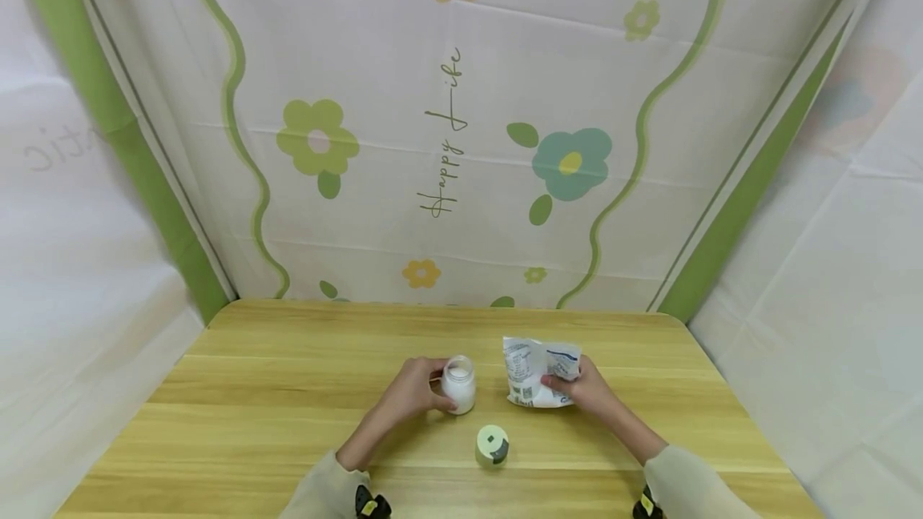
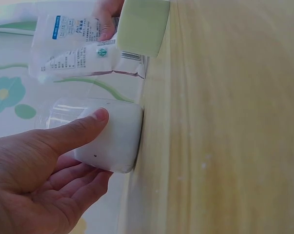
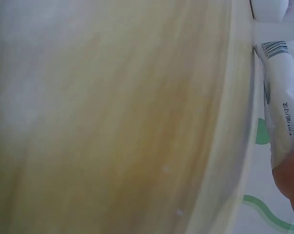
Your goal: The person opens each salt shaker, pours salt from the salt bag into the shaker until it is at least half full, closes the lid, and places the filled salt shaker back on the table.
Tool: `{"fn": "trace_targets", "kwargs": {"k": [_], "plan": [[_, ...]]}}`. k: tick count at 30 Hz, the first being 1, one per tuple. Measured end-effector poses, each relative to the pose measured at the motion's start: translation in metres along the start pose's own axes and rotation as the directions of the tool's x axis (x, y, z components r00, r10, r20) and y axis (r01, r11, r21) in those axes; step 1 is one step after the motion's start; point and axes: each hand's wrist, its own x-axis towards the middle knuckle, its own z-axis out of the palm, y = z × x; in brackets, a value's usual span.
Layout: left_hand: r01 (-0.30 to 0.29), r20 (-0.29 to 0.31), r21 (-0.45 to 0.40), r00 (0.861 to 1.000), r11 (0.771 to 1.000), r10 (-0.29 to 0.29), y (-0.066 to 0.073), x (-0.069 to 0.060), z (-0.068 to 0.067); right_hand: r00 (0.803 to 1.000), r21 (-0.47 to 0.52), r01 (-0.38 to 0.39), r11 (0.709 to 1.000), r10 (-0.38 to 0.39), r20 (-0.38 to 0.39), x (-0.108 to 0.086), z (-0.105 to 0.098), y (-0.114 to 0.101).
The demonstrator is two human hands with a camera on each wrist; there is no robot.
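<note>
My left hand (image 1: 414, 391) grips a small clear jar (image 1: 460, 391) of white contents from its left side. The jar stands upright on the table, its mouth uncovered. In the left wrist view, the thumb lies along the near side of the jar (image 2: 112, 134) and the other fingers curl behind it. To the right, my right hand (image 1: 587, 387) holds a white printed packet (image 1: 526, 379) by its right side, thumb in front. The right wrist view shows only part of the packet (image 3: 283, 97) and a fingertip. A pale green, round lid-like piece (image 1: 492, 445) sits nearer me.
All of this is on a wood-grain table (image 1: 288, 359). White fabric (image 1: 375, 183) with printed flowers hangs behind its far edge, and more pale fabric (image 1: 829, 279) flanks both sides. Small white specks dot the tabletop in the left wrist view.
</note>
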Motion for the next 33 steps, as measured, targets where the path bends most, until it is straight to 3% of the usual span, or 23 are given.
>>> {"fn": "trace_targets", "kwargs": {"k": [8,14,16,21,24,26,30,33], "plan": [[-0.003,0.0,-0.003,1.0,1.0,0.003,0.001,-0.001,-0.002,0.997,-0.086,0.04,0.996,-0.034,0.063,-0.006,-0.013,-0.002],[-0.008,0.001,-0.001,1.0,1.0,0.008,0.001,-0.003,-0.002,0.993,-0.074,-0.024,0.997,0.032,0.116,-0.013,-0.023,0.001],[-0.009,0.003,-0.001,1.0,1.0,0.009,0.001,-0.003,-0.002,0.99,-0.078,0.008,0.997,0.003,0.141,-0.015,-0.025,0.001],[-0.002,-0.002,0.006,1.0,1.0,0.002,0.002,-0.003,-0.003,0.969,-0.115,0.173,0.978,-0.148,0.195,-0.015,-0.029,0.0],[0.006,-0.007,0.009,1.0,1.0,-0.005,0.001,-0.003,-0.003,0.963,-0.152,0.204,0.967,-0.171,0.206,-0.015,-0.03,0.001],[0.007,-0.006,0.007,1.0,1.0,-0.007,0.001,-0.002,-0.003,0.97,-0.202,0.184,0.962,-0.144,0.195,-0.015,-0.031,0.001],[0.004,0.002,0.005,1.0,1.0,-0.004,0.0,-0.001,-0.002,0.989,-0.312,0.072,0.947,-0.027,0.145,-0.017,-0.032,0.003],[-0.001,0.006,0.007,1.0,1.0,0.0,0.001,0.0,-0.002,0.991,-0.359,0.016,0.933,0.034,0.132,-0.017,-0.033,0.004]]}}
